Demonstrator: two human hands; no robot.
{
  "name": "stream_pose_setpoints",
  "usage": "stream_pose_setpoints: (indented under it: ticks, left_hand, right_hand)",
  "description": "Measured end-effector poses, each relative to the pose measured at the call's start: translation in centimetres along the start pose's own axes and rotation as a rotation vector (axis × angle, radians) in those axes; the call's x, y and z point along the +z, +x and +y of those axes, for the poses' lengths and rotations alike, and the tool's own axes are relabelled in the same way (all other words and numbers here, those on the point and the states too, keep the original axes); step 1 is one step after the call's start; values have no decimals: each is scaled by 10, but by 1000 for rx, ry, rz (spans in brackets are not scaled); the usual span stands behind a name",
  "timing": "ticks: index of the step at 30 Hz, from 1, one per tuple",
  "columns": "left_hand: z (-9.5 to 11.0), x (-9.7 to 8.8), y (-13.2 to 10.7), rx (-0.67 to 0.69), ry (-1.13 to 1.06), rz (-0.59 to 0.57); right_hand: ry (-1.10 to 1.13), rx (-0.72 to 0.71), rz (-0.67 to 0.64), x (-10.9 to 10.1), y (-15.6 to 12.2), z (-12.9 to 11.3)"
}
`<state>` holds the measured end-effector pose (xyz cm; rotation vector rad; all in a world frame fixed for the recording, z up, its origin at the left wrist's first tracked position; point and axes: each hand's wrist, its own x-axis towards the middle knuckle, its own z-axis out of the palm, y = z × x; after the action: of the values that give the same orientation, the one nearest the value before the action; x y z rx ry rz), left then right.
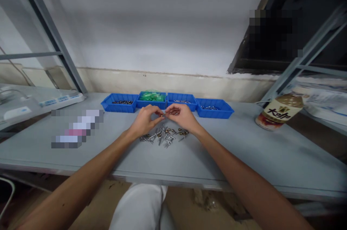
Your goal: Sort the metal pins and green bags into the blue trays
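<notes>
My left hand (146, 118) and my right hand (182, 116) meet above the table, fingertips pinched close together. Between them is a small metal part (163, 115), mostly covered by the fingers, so its exact kind does not show. Just below the hands lies a loose pile of thin silver metal pins (164, 135). Several small brass-coloured pieces (182, 131) are mixed in at its right side, beneath my right hand.
Behind the hands stand blue bins: one with dark small parts (119, 109), one with green packets (153, 96), two with silver pieces (182, 96) (217, 114). A drink bottle (283, 111) stands right; a power strip (65, 100) lies left.
</notes>
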<state>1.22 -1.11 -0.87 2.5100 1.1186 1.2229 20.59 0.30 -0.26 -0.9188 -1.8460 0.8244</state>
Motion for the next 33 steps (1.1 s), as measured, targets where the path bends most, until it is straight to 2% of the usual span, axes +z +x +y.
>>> stream_pose_setpoints:
  ticks: [6,10,16,22,27,33]
  left_hand:
    - [-4,0,-1,4,61,-36]
    - [-4,-1,-1,24,83,-31]
    - [-5,-1,0,25,107,2]
    - [-8,-1,-1,36,121,-9]
    - [-13,-5,0,29,132,38]
    - [-16,-12,1,34,122,115]
  right_hand:
    - [-75,41,-72,-2,-1,-3]
    - [-74,35,-110,-4,-3,-7]
    - [-84,21,-92,-3,-4,-7]
    - [-69,37,-177,-1,-6,-10]
    - [-222,18,-145,-13,-5,-14]
    - [-374,116,-437,-31,-5,-19]
